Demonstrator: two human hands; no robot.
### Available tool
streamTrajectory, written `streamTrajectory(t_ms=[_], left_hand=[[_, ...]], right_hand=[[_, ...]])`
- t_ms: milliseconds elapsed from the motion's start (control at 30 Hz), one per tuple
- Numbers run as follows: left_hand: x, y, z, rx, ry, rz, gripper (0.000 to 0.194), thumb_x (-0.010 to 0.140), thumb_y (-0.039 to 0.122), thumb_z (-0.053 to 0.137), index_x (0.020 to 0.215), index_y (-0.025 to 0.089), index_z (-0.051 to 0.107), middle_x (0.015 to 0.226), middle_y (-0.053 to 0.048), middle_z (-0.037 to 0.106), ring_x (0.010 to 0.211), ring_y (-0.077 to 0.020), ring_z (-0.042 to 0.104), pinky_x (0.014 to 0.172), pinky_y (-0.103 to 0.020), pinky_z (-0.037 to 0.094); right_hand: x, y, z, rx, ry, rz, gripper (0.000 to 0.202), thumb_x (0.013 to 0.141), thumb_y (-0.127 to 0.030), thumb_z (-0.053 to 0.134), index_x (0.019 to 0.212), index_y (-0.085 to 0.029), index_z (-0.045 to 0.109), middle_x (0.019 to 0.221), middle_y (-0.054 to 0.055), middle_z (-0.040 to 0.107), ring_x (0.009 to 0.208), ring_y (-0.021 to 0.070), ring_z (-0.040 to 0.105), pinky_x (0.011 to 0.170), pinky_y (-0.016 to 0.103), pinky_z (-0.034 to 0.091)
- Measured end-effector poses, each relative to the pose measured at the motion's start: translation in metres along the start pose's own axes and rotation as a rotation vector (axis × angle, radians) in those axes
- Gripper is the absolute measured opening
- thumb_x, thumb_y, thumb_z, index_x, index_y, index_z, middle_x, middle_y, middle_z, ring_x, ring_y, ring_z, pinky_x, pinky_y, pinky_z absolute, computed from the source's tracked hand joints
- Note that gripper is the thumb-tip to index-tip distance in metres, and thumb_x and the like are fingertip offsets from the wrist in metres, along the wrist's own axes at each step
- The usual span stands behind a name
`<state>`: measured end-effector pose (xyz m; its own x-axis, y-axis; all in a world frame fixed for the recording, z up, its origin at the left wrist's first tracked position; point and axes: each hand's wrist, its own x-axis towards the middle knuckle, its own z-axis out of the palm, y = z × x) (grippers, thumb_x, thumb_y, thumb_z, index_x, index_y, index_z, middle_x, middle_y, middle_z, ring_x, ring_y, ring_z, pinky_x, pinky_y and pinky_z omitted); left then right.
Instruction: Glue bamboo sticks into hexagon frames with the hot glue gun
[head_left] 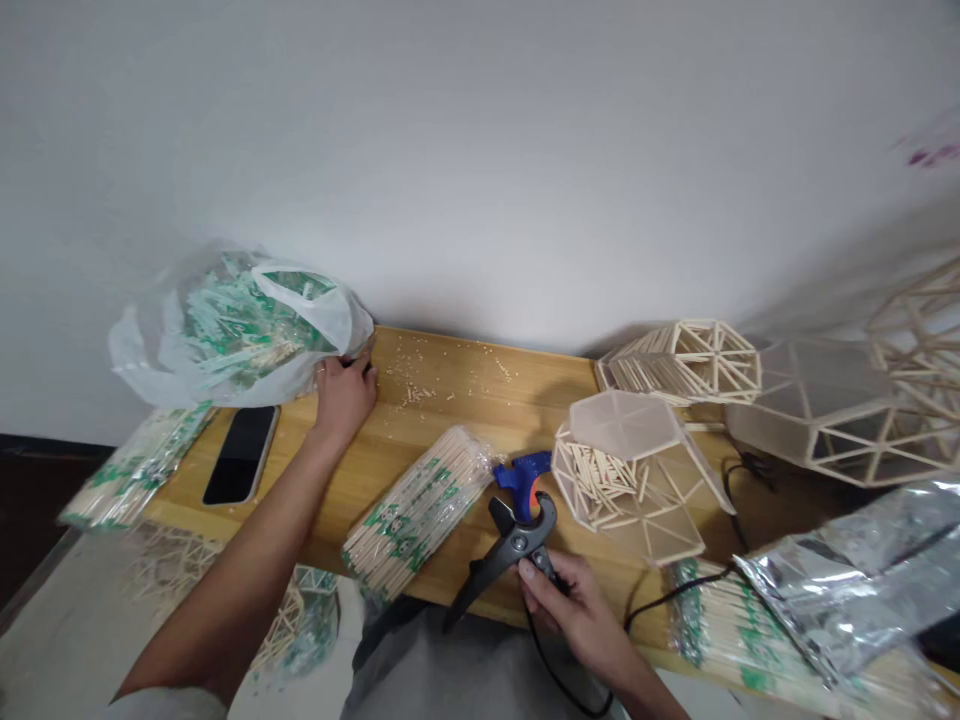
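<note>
Holds the black cutter (519, 543) in the right hand (566, 608), fingers and thumb closed round one handle; leaves the other handle free, slanting out to the left of that hand and toward the body. Shows the cutter's jaws parted, just beyond the right hand, over the near part of the tabletop (551, 385). Reaches farther forward with the left hand (346, 395), touching the lower right edge of the white plastic bag (345, 322) with bent, partly hidden fingers; impossible to tell whether grasping the bag or merely resting there. Has green-and-clear wrappers (232, 315) inside the bag, beyond the left hand. Shows small wood crumbs (416, 392) scattered just right of the left hand, and a phone (241, 455) nearer the body, to its left. Has a wrapped bundle of sticks (420, 510) lying slantwise between the hands, left of the cutter. Shows a blue glue gun (517, 478) just beyond the cutter, partly covered by it. Has an open hexagonal box (630, 415) of short sticks (600, 478) beyond the right hand, to its right.
</note>
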<state>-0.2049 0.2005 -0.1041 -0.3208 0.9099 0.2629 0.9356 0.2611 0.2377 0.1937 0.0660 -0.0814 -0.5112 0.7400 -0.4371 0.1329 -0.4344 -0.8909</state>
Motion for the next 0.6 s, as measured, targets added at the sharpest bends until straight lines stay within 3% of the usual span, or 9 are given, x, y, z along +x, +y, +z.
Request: streamTrajectory(t_ms=[167, 267, 400, 600], left_hand=[[-0.003, -0.012, -0.002, -0.072, -0.041, 0.149, 0.043, 0.099, 0.04, 0.055, 0.128, 0.019, 0.078, 0.128, -0.018, 0.066, 0.124, -0.0334, 0.059, 0.114, -0.05, 0.045], [0.003, -0.016, -0.002, -0.06, 0.017, 0.126, 0.049, 0.102, 0.042, 0.052, 0.137, 0.016, 0.073, 0.131, -0.021, 0.065, 0.127, -0.036, 0.058, 0.114, -0.053, 0.045], [0.015, -0.013, 0.008, -0.007, 0.03, 0.053, 0.048, 0.103, 0.037, 0.048, 0.138, 0.015, 0.073, 0.118, -0.022, 0.069, 0.12, -0.0391, 0.061, 0.109, -0.059, 0.046], [0.018, -0.015, 0.015, -0.081, -0.051, 0.22, 0.045, 0.102, 0.034, 0.048, 0.132, 0.015, 0.076, 0.128, -0.021, 0.067, 0.124, -0.0359, 0.061, 0.112, -0.056, 0.047]], right_hand=[[0.003, 0.003, -0.001, -0.001, -0.011, 0.012, 0.067, 0.09, -0.083, 0.062, 0.069, -0.021, 0.054, 0.058, -0.006, 0.04, 0.052, 0.0091, 0.03, 0.051, 0.026, 0.024], [0.005, 0.003, -0.001, -0.033, -0.002, -0.006, 0.067, 0.092, -0.083, 0.06, 0.068, -0.021, 0.054, 0.058, -0.005, 0.041, 0.052, 0.0095, 0.031, 0.051, 0.027, 0.024], [0.004, 0.0, 0.001, -0.03, -0.007, -0.018, 0.066, 0.094, -0.081, 0.06, 0.067, -0.021, 0.053, 0.057, -0.005, 0.04, 0.052, 0.0099, 0.032, 0.052, 0.028, 0.024], [0.002, 0.004, 0.001, -0.024, 0.002, -0.006, 0.065, 0.093, -0.081, 0.061, 0.071, -0.02, 0.056, 0.06, -0.005, 0.043, 0.053, 0.0093, 0.031, 0.051, 0.027, 0.024]])
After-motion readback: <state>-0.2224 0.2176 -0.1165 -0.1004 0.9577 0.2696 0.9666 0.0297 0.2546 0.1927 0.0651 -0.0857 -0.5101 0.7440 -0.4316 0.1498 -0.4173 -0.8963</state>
